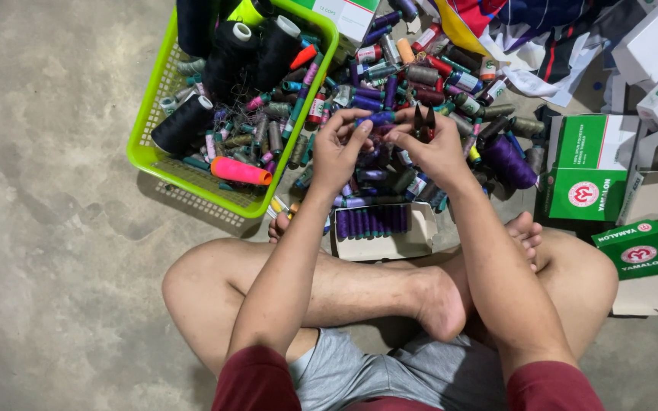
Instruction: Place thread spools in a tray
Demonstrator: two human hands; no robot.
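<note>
I sit cross-legged on a concrete floor. My left hand (338, 148) and my right hand (429, 146) are raised together over a heap of small thread spools (428, 76). Between them they hold a small purple thread spool (378, 118), the left fingers pinching one end. My right hand also grips small black thread snips (423, 122), blades pointing up. Below my hands, by my feet, lies an open white box (386, 240) with a row of purple spools (371, 222) inside.
A lime-green plastic basket (154, 114) at the upper left holds black cones, a pink cone (240, 172) and several small spools. Green and white cardboard boxes (584, 171) are stacked at the right. Folded fabric (512, 23) lies at the top. A large purple cone (508, 160) sits beside my right hand.
</note>
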